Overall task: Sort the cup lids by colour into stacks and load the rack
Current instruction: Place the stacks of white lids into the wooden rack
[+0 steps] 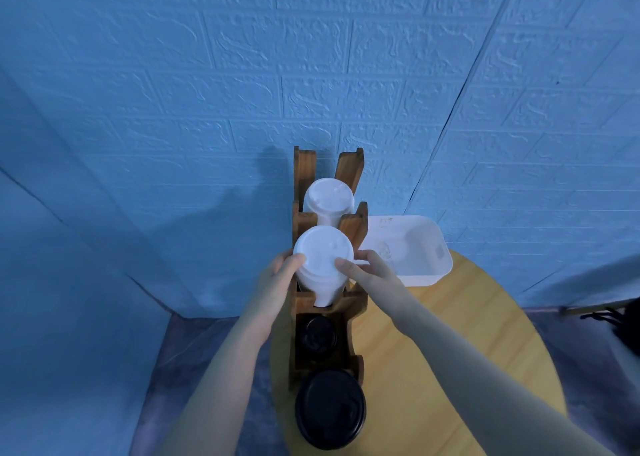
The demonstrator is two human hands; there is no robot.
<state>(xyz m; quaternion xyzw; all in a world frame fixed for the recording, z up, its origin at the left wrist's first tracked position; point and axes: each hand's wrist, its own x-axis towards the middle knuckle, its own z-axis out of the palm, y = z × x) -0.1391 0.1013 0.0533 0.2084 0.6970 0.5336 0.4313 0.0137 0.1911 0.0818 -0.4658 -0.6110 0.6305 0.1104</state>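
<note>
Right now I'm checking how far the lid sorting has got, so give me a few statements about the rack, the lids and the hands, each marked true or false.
1. Both hands hold a white stack in the rack. True: the left hand and the right hand grip its sides.
2. The two lowest rack slots hold white lids. False: the black stack and the smaller black stack sit there.
3. A second white stack sits in the slot above the held one. True.
4. The white bin stands left of the rack. False: it stands to the right, on the table.
5. The bin is piled with black lids. False: none show in it.
</note>
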